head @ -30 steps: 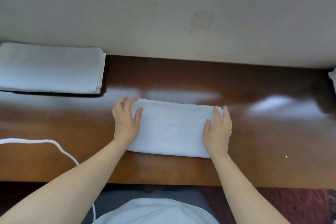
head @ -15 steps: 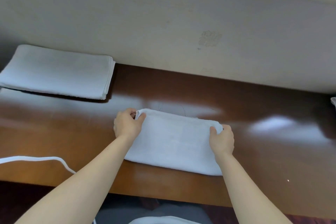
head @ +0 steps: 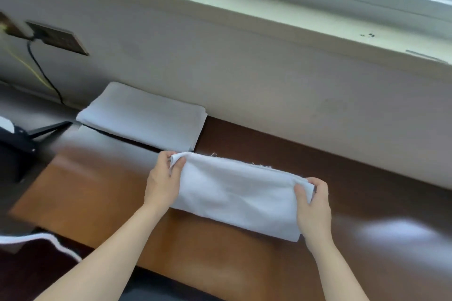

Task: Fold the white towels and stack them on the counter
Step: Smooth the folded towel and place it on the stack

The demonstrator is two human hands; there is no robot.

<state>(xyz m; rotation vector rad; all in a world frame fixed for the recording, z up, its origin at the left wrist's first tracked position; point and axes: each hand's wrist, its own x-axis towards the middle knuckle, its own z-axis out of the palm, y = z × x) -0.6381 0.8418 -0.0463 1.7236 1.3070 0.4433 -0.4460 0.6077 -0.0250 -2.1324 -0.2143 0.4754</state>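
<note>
A folded white towel (head: 234, 193) is held between both hands just above the brown wooden counter (head: 102, 193). My left hand (head: 163, 178) pinches its far left corner with thumb on top. My right hand (head: 313, 200) grips its right end, fingers curled round the edge. A stack of folded white towels (head: 144, 117) lies on the counter against the wall, just beyond and left of the held towel.
A wall socket plate (head: 58, 38) with a black cable (head: 41, 68) sits on the wall at left. A dark object (head: 17, 139) stands at the counter's left end. A white cord (head: 56, 242) hangs off the near edge. A window sill (head: 318, 19) runs above.
Both hands went from lying flat on the towel to gripping its ends and lifting it. The towel has moved left and toward the stack, and the view has swung up and left.
</note>
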